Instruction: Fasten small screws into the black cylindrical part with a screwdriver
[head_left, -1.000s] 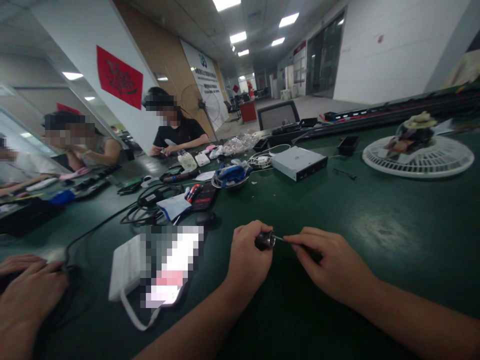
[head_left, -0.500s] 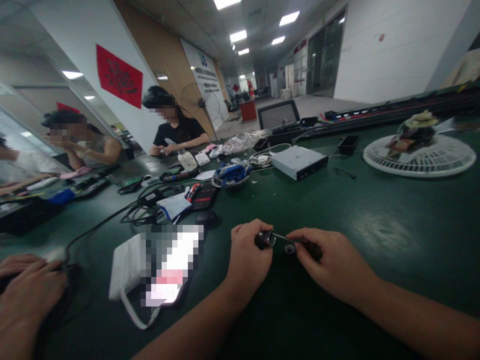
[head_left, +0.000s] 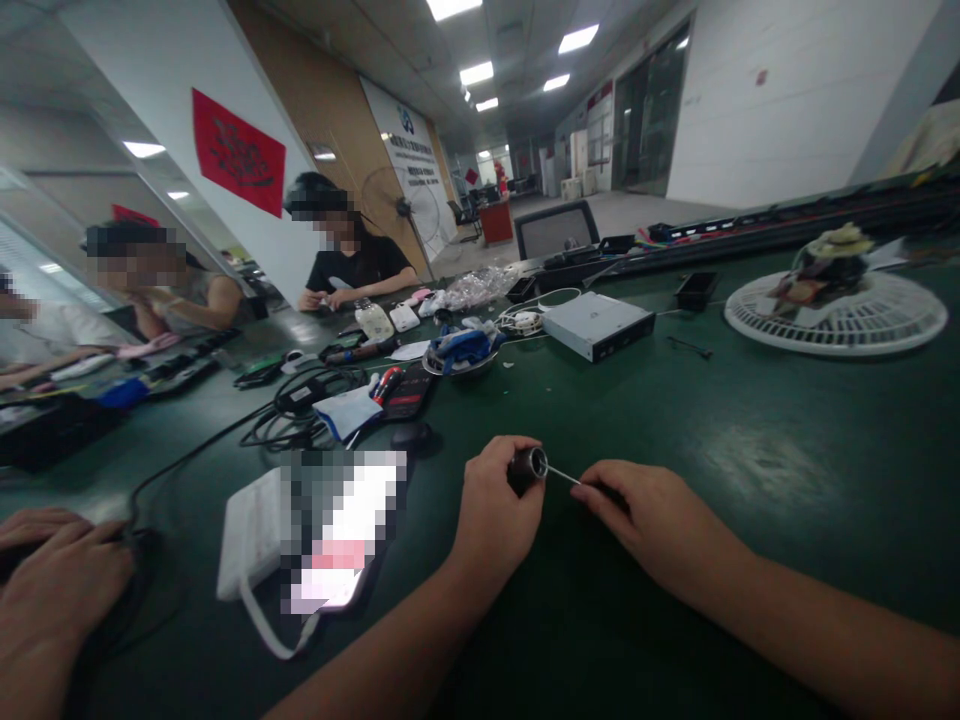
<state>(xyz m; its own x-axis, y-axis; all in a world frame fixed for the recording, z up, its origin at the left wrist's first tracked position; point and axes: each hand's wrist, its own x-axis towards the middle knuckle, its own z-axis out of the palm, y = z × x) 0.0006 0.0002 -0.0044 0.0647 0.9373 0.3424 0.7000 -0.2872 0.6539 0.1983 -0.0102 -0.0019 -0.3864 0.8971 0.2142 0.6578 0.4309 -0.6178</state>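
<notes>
The left hand (head_left: 499,500) clasps a dark tube (head_left: 523,463) while the right hand (head_left: 646,508), pinching a thin rod (head_left: 563,475), apparently probes the tube's mouth, next needing careful alignment.

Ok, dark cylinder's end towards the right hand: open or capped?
Open: the dark cylinder in the left hand shows a dark hollow there.

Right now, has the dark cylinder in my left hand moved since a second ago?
Yes, slightly: the dark cylinder in your left hand sits a little higher in the picture, judged against the grey metal box, which stayed put.
</notes>
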